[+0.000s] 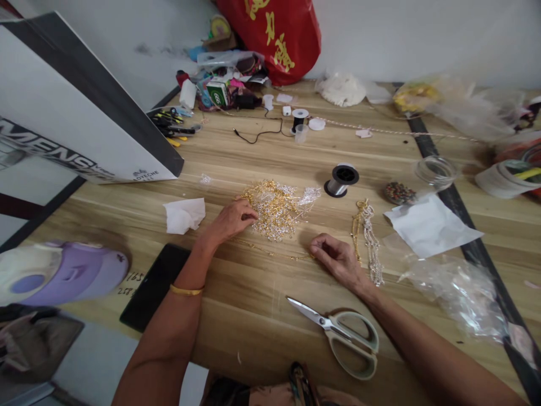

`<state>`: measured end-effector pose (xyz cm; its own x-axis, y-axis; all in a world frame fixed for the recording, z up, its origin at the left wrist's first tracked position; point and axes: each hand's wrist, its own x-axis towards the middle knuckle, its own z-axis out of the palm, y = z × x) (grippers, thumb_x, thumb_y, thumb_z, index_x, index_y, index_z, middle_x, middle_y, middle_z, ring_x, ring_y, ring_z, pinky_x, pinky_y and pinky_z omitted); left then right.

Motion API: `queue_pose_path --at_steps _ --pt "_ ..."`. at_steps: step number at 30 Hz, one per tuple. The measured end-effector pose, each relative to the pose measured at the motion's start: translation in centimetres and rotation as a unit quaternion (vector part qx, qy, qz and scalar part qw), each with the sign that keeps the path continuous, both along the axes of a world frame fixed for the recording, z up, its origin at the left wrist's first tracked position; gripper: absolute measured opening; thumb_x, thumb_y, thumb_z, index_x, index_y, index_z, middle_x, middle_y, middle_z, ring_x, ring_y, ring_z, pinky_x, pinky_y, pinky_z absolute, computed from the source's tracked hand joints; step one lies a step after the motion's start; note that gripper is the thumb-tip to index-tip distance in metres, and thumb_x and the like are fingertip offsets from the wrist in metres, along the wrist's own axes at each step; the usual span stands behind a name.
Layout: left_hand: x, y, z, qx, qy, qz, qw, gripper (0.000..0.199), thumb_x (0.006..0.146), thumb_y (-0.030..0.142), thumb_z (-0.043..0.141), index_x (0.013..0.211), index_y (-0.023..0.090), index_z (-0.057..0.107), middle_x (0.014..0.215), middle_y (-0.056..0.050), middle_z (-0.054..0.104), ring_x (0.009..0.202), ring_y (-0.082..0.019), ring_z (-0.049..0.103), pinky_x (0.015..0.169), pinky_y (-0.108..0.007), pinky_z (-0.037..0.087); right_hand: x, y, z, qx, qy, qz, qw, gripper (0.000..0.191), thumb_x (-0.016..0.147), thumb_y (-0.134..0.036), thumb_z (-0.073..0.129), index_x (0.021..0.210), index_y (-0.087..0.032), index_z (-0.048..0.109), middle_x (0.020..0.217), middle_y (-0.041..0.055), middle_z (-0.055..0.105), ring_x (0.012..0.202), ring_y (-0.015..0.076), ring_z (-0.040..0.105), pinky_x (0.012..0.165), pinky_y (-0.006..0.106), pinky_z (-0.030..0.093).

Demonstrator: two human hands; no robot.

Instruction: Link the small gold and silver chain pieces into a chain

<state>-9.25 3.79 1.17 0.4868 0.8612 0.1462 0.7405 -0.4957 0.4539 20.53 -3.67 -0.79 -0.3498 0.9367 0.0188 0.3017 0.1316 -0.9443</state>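
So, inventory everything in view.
Trinket pile: one, gold and silver, centre
Thin chain: one, gold, beside pile
Chain bundles: two, gold and silver, right
Scissors: one, pale handles, near edge
Wire spool: one, black, beyond pile
Thread spool: one, black, far
Cable: one, black, far
Carrier bag: one, red, far
Clutter: uncounted, mixed, far left
Tools: several, black, yellow, far left
Box: one, white and grey, left
Container: one, purple and white, left
Slab: one, black, left
Tissue: one, white, left
Jar: one, clear, right
Tub: one, white, right
Sheet: one, white, right
Plastic bags: several, clear, right
Left hand: one, at pile
Right hand: one, at thin chain
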Motion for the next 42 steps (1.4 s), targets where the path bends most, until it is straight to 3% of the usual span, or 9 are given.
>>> queue_pose_path --at_steps 24,36,42 --pt "-0.1 0.6 -0.7 0.016 0.01 -0.04 0.999 0.007 0.08 0.018 0.062 0.075 0.017 0.066 0.076 -0.002 0.066 0.079 -0.016 0.058 0.088 -0.035 0.041 0.0 0.0 0.2 -0.004 -0.004 0.001 1.0 0.02 0.088 -0.035 0.053 0.08 -0.016 0.056 0.064 -0.0015 0.045 0.058 0.0108 0.039 0.053 0.024 0.031" --pt "0.0 0.3 -0.2 0.011 0.01 -0.024 1.0 0.008 0.081 0.019 0.061 0.077 0.017 0.068 0.078 -0.003 0.065 0.078 -0.016 0.057 0.082 -0.033 0.043 0.0 0.0 0.2 -0.002 -0.009 0.001 1.0 0.022 0.088 -0.036 0.052 0.081 -0.016 0.056 0.064 -0.001 0.046 0.058 0.0107 0.04 0.053 0.024 0.032" --pt "0.2 0.0 0.4 0.028 0.041 -0.05 0.998 0.01 0.082 0.018 0.059 0.075 0.017 0.067 0.075 -0.003 0.063 0.08 -0.017 0.056 0.079 -0.032 0.043 0.0 0.0 0.1 0.002 -0.011 0.003 1.0 0.024 0.088 -0.039 0.052 0.082 -0.016 0.056 0.063 -0.0005 0.046 0.058 0.0112 0.039 0.052 0.024 0.032"
